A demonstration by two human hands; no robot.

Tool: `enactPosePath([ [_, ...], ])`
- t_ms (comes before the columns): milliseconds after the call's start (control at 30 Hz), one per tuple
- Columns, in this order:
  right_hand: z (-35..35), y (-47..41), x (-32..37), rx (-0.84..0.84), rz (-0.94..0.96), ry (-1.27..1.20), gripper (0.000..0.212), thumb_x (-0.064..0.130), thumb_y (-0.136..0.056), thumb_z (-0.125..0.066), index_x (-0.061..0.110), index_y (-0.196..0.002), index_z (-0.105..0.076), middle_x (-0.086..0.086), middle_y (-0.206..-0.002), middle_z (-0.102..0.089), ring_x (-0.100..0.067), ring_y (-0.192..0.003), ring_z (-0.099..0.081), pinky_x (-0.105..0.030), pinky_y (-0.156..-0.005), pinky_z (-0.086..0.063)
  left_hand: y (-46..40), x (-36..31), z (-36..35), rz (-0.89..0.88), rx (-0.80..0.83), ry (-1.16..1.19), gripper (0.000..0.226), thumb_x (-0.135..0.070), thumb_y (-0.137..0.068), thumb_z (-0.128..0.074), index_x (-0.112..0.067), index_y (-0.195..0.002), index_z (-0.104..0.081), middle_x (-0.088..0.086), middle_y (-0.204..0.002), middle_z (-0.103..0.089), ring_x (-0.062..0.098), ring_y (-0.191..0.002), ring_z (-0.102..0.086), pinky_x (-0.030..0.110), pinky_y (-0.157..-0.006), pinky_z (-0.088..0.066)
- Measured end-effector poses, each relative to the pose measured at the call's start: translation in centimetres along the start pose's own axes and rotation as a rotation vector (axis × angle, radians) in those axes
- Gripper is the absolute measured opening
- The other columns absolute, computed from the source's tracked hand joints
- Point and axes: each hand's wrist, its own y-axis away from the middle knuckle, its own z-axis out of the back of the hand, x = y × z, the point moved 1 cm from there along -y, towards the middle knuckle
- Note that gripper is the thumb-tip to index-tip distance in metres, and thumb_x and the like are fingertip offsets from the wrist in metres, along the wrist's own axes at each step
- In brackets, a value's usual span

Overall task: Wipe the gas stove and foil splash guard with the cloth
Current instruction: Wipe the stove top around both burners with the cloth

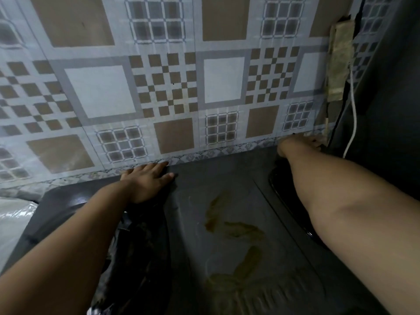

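The foil splash guard (159,92), printed with brown, white and grey squares, fills the upper half of the view. My left hand (147,180) lies flat and empty, fingertips touching the guard's bottom edge. My right hand (300,145) reaches into the far right corner along the same edge, and its fingers are partly hidden there. Below lies a dark grey surface (227,201) with yellowish-brown stains (236,228). A glossy black stove edge (281,192) shows under my right forearm. No cloth is in view.
A crumpled dark sheet (141,246) lies under my left forearm. Tan tape (339,62) and a white cable (353,114) hang by the guard's right edge, beside a dark side wall (386,98). Clear plastic wrap (16,212) sits at the far left.
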Motion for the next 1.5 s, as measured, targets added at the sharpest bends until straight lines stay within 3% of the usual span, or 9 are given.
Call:
enactPosePath([
  [167, -0.1, 3.2, 0.9, -0.029, 0.175, 0.135, 0.083, 0.021, -0.088, -0.054, 0.01, -0.154, -0.004, -0.021, -0.16, -0.002, -0.042, -0.145, -0.009, -0.055, -0.117, -0.017, -0.5, 0.5, -0.8, 0.002, -0.055, -0.019, 0.077, -0.078, -0.089, -0.014, -0.039, -0.155, -0.008, -0.003, -0.165, -0.014, 0.023, -0.15, -0.014, 0.049, -0.117, -0.008],
  [233, -0.4, 4.4, 0.9, -0.031, 0.235, 0.157, 0.079, 0.032, -0.094, -0.049, 0.012, -0.154, -0.001, -0.019, -0.161, 0.004, -0.042, -0.146, -0.005, -0.054, -0.118, -0.013, -1.0, 0.8, -1.2, 0.0, -0.065, -0.035, 0.079, -0.079, -0.087, -0.012, -0.039, -0.155, -0.008, -0.003, -0.165, -0.016, 0.024, -0.15, -0.016, 0.05, -0.117, -0.009],
  [333, -1.1, 5.8, 1.4, -0.053, 0.359, 0.169, 0.079, 0.063, -0.096, -0.021, 0.015, -0.155, 0.001, -0.015, -0.162, 0.007, -0.04, -0.147, -0.002, -0.05, -0.119, -0.006, -1.6, 1.0, -1.7, -0.001, -0.077, -0.036, 0.082, -0.082, -0.084, -0.011, -0.041, -0.154, -0.009, -0.003, -0.164, -0.017, 0.024, -0.15, -0.017, 0.051, -0.117, -0.01],
  [433, -1.7, 7.4, 2.1, -0.047, 0.453, 0.21, 0.083, 0.069, -0.093, -0.012, 0.015, -0.155, 0.001, -0.014, -0.162, 0.007, -0.04, -0.147, 0.0, -0.048, -0.119, -0.003, -2.1, 1.3, -1.8, -0.013, -0.079, -0.018, 0.088, -0.086, -0.077, -0.007, -0.041, -0.154, -0.009, -0.004, -0.164, -0.017, 0.024, -0.149, -0.017, 0.052, -0.116, -0.01],
  [600, -2.9, 10.7, 3.4, 0.004, 0.566, 0.178, 0.079, 0.066, -0.094, -0.014, 0.018, -0.154, 0.004, -0.009, -0.162, 0.011, -0.035, -0.148, 0.005, -0.045, -0.118, -0.001, -2.3, 1.3, -2.0, -0.043, -0.112, 0.017, 0.096, -0.088, -0.071, -0.003, -0.04, -0.153, -0.012, -0.002, -0.164, -0.02, 0.026, -0.149, -0.017, 0.053, -0.116, -0.01],
  [833, -5.1, 18.0, 5.5, 0.097, 0.749, 0.148, 0.064, 0.046, -0.1, -0.016, 0.02, -0.154, 0.007, -0.004, -0.162, 0.016, -0.025, -0.149, 0.01, -0.04, -0.119, 0.001, -1.3, 0.8, -1.5, -0.097, -0.134, 0.017, 0.073, -0.07, -0.093, -0.015, -0.032, -0.156, -0.013, 0.001, -0.164, -0.018, 0.027, -0.149, -0.017, 0.054, -0.116, -0.01],
  [1033, -7.5, 25.5, 5.6, 0.1, 0.907, 0.147, 0.063, 0.041, -0.097, -0.018, 0.026, -0.154, 0.003, 0.003, -0.162, 0.014, -0.02, -0.149, 0.01, -0.035, -0.117, 0.003, -0.8, 0.5, -0.7, -0.091, -0.116, 0.044, 0.06, -0.052, -0.101, -0.021, -0.029, -0.156, -0.017, 0.002, -0.164, -0.021, 0.028, -0.149, -0.021, 0.054, -0.117, -0.013],
  [1300, -8.6, 29.7, 1.8, 0.082, 1.142, 0.09, 0.056, 0.034, -0.099, -0.02, 0.035, -0.154, -0.008, 0.017, -0.162, 0.0, -0.006, -0.148, 0.003, -0.033, -0.116, -0.003, -1.7, 1.0, -1.4, -0.1, -0.129, 0.0, 0.063, -0.058, -0.099, -0.018, -0.031, -0.156, -0.015, 0.001, -0.163, -0.021, 0.027, -0.148, -0.023, 0.053, -0.116, -0.016],
  [1500, -6.9, 25.4, -1.7, 0.053, 1.005, 0.086, 0.055, 0.033, -0.101, -0.021, 0.041, -0.152, -0.005, 0.019, -0.161, 0.002, -0.008, -0.148, 0.004, -0.038, -0.119, -0.005, -1.0, 0.9, -1.3, -0.125, -0.142, -0.01, 0.082, -0.076, -0.089, -0.013, -0.029, -0.156, -0.014, 0.004, -0.164, -0.019, 0.029, -0.149, -0.02, 0.055, -0.116, -0.013],
])
